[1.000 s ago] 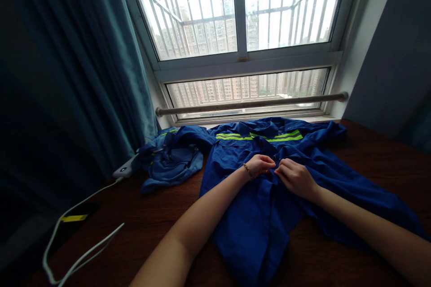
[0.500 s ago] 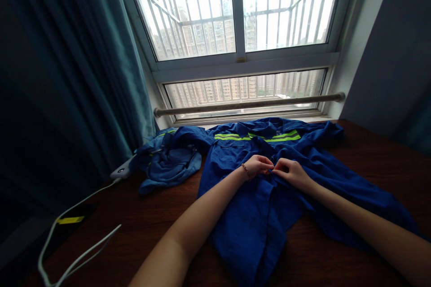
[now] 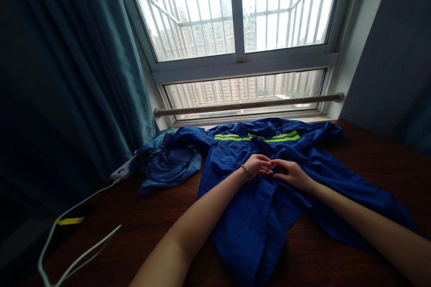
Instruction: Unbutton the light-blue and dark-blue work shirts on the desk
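A blue work shirt (image 3: 256,215) with yellow-green reflective stripes across the chest lies flat on a dark wooden table (image 3: 144,224). My left hand (image 3: 258,165), with a thin bracelet at the wrist, and my right hand (image 3: 292,172) meet fingertip to fingertip at the shirt's front opening, below the collar. Both hands are curled and pinch the front edges of the cloth. What is between the fingertips is too small to make out.
A second crumpled blue garment (image 3: 170,159) lies to the left of the shirt. A phone (image 3: 121,171) with a white cable (image 3: 77,251) rests near a teal curtain (image 3: 67,76). A barred window (image 3: 239,31) and a rail (image 3: 249,104) stand behind the table.
Both hands have crept slightly up the shirt front and closed together. The right hand's fingers now touch the left hand's fingertips at the placket.
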Demonstrator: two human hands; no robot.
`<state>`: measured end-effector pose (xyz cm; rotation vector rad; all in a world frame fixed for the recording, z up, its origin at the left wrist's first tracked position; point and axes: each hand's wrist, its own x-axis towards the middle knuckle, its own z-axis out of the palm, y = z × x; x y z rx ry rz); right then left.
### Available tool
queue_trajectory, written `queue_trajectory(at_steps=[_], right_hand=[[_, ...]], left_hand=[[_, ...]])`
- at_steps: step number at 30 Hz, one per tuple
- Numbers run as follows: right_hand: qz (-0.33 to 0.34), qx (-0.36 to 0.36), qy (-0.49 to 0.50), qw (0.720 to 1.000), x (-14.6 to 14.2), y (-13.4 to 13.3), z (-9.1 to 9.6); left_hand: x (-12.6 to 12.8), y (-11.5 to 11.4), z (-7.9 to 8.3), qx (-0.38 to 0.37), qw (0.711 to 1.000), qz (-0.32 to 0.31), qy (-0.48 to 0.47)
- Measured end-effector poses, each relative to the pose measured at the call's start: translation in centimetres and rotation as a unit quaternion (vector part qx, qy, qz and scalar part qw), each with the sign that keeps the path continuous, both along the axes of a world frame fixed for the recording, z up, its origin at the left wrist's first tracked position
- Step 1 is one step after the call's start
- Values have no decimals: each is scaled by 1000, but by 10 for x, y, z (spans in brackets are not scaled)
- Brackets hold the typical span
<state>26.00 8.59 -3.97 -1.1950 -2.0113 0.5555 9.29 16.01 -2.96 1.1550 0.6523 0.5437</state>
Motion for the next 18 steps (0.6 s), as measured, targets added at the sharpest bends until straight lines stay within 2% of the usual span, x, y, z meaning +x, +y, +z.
queue_trajectory(at_steps=[6,13,18], right_hand=[[19,93,-76,993,2,-2,2],[23,121,-152,981,1,-9,11],[11,150,-191,970,-1,-10,13]], left_hand=[[-1,1,2,-14,1000,-11,0],[-5,1,2,-9,998,-63,-20],[-4,2,-2,32,995,-90,-21]])
